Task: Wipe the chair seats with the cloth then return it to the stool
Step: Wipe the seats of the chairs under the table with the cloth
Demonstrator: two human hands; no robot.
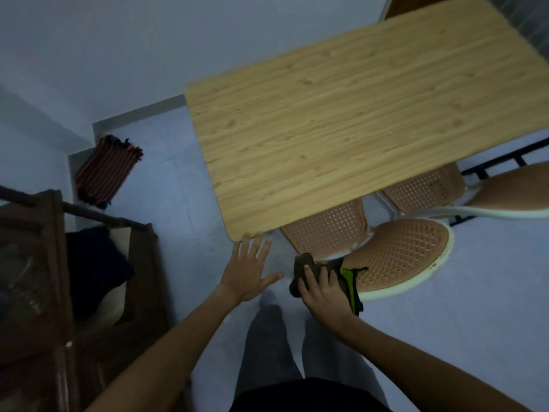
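My right hand (pixel 322 292) grips a dark cloth with a green edge (pixel 309 267) at the near left rim of an orange perforated chair back (pixel 404 254) with a white frame. That chair's seat (pixel 326 230) is tucked partly under the wooden table (pixel 341 120). A second orange chair seat (pixel 427 188) and its back (pixel 514 191) lie further right. My left hand (pixel 248 273) is spread flat with fingers apart, just below the table's near corner, holding nothing.
A dark wooden cabinet (pixel 44 278) with a dark cushion inside stands at the left. A striped folded mat (pixel 107 171) lies by the wall corner. A black metal rail (pixel 505 162) runs behind the right chair. My legs show on the blue floor (pixel 178 203).
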